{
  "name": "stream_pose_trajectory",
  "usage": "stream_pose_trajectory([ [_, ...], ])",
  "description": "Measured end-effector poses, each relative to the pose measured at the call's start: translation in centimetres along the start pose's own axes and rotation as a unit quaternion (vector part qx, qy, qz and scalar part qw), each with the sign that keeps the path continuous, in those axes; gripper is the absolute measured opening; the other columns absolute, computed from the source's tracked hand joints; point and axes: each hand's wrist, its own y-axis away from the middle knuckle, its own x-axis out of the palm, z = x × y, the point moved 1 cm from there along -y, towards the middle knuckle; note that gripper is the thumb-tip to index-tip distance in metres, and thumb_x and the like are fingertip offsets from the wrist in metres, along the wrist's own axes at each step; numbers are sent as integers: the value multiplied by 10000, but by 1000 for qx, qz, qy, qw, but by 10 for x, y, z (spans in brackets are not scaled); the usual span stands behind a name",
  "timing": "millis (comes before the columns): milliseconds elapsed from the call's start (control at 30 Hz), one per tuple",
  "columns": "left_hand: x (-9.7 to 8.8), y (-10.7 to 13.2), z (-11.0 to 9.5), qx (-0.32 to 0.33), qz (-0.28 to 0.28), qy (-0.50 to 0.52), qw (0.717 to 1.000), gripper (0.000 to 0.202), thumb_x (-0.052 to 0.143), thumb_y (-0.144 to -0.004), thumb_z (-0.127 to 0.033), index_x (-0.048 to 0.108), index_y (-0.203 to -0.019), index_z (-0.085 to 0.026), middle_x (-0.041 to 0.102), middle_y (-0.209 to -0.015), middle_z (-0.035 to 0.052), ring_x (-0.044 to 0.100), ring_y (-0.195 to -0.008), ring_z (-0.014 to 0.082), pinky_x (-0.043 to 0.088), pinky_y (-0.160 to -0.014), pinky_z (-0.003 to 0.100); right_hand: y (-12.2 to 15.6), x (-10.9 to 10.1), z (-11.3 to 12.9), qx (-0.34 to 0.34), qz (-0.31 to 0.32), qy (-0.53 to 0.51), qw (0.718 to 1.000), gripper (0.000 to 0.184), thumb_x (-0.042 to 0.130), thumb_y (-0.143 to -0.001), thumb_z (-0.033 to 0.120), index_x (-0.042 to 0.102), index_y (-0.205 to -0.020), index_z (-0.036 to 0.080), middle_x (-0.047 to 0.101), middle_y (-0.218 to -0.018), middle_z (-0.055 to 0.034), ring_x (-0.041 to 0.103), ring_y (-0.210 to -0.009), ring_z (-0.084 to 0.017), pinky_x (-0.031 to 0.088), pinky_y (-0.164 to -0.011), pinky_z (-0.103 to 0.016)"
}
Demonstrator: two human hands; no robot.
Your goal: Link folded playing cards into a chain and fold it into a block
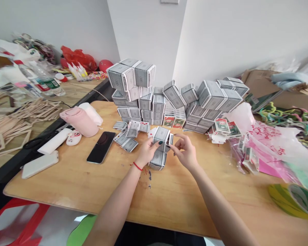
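A small block (158,160) of folded grey-backed playing cards stands on the table in front of me. My left hand (146,150) grips its upper part from the left, thumb on the near face. On the block's right side, my right hand (183,150) pinches the edge of a playing card (171,139) between thumb and fingers. Just left of the block, loose playing cards (128,142) lie in small piles. Behind it rise stacked card cubes (159,108), with a taller cluster (130,77) at left and another group (212,95) at right.
Left on the table are a phone (101,147), a white power bank (40,164) and a pink roll (79,120). Card boxes (222,126), plastic bags (274,143) and yellow-green tape (284,200) lie at right. Wooden sticks (12,130) cover the neighbouring table.
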Motion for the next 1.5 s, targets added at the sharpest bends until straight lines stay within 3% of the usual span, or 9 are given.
stream_pose_trajectory([
  [100,2,1,0,2,2,-12,1000,316,560,-758,-357,581,-973,-126,643,-936,71,571,-866,181,429,-786,301,6,-4,8,-62,36,97,993,123,515,-802,303,536,-877,207,490,-560,40,493,-480,-85,437,-521,-205],
  [267,2,1,0,5,2,-32,999,310,561,-756,-358,587,-962,-127,646,-905,64,567,-843,178,432,-760,288,6,-14,19,-99,134,231,959,164,414,-841,254,517,-958,203,583,-612,17,542,-511,-94,380,-521,-194],
  [500,2,1,2,3,7,-11,1000,305,572,-748,-350,595,-954,-127,650,-906,65,580,-815,172,440,-747,289,-15,-25,45,-149,277,481,818,237,381,-851,329,492,-1007,189,631,-603,-24,533,-485,-147,192,-453,-233],
  [600,2,0,3,0,6,-4,1000,324,584,-735,-359,598,-960,-126,655,-903,70,586,-811,178,447,-732,289,-24,-30,52,-159,306,499,795,232,389,-858,322,492,-1024,198,638,-636,-30,535,-506,-146,187,-456,-239],
  [700,2,0,4,-1,4,-3,1000,343,587,-730,-370,600,-973,-129,656,-924,77,588,-824,183,447,-744,295,-27,-33,52,-176,300,479,806,193,422,-855,300,516,-991,200,635,-698,-27,538,-561,-138,226,-466,-237],
  [900,3,0,2,-12,1,3,1000,363,598,-717,-384,603,-979,-133,658,-932,74,589,-811,183,448,-734,297,-25,-32,42,-248,220,409,851,161,454,-843,271,581,-770,204,589,-911,-58,533,-735,-142,311,-510,-221],
  [1167,2,0,2,-13,-2,-3,1000,374,591,-718,-404,599,-973,-130,657,-932,79,587,-828,189,447,-748,301,-22,-32,33,-179,219,272,920,132,478,-808,171,544,-918,200,631,-847,-35,568,-671,-131,383,-546,-222],
  [1367,2,0,0,1,-5,-12,1000,359,585,-726,-392,597,-962,-121,653,-943,82,585,-832,186,440,-761,304,-22,-29,33,-173,245,239,924,179,452,-789,95,577,-869,194,620,-913,-46,587,-772,-149,433,-624,-239],
  [1500,2,0,0,5,-4,-7,1000,358,590,-723,-390,595,-957,-119,648,-966,87,582,-857,189,430,-787,309,-21,-27,31,-174,231,232,929,159,469,-799,143,616,-832,193,632,-894,-49,593,-701,-137,446,-581,-231],
])
